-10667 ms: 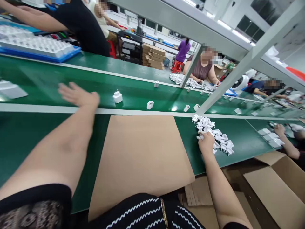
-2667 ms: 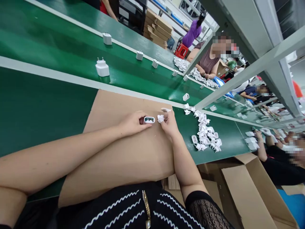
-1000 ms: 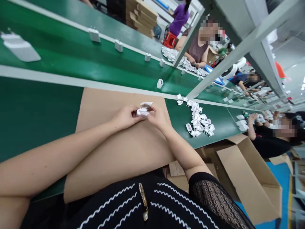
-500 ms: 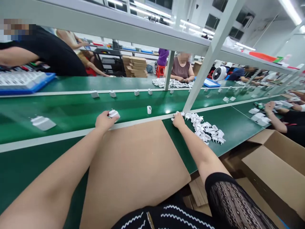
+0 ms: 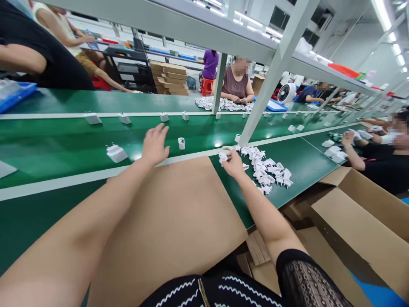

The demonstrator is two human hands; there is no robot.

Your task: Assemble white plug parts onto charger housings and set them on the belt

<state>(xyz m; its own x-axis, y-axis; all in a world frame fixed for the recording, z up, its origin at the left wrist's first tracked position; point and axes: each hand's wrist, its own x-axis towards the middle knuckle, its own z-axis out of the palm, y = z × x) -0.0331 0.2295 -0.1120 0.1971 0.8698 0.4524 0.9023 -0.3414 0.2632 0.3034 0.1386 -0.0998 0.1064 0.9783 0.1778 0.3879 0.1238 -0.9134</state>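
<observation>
My left hand (image 5: 155, 145) hangs open over the green conveyor belt (image 5: 204, 132), fingers spread and holding nothing. The nearest items are a small white charger body (image 5: 181, 143) to its right and a larger white charger (image 5: 116, 153) to its left. My right hand (image 5: 232, 164) rests at the near edge of a heap of white plug parts (image 5: 265, 169). Its fingertips pinch one white plug part (image 5: 223, 157). Under my forearms lies a brown cardboard sheet (image 5: 166, 221).
White chargers (image 5: 124, 118) stand in a row along the belt's far edge. A steel shelf post (image 5: 255, 115) rises beyond the heap. An open cardboard box (image 5: 354, 217) sits at lower right. Co-workers (image 5: 236, 81) sit across the bench and at right.
My left hand has let go of the white charger it held at the belt and now hangs open. My right hand has picked a plug part from the heap's edge.
</observation>
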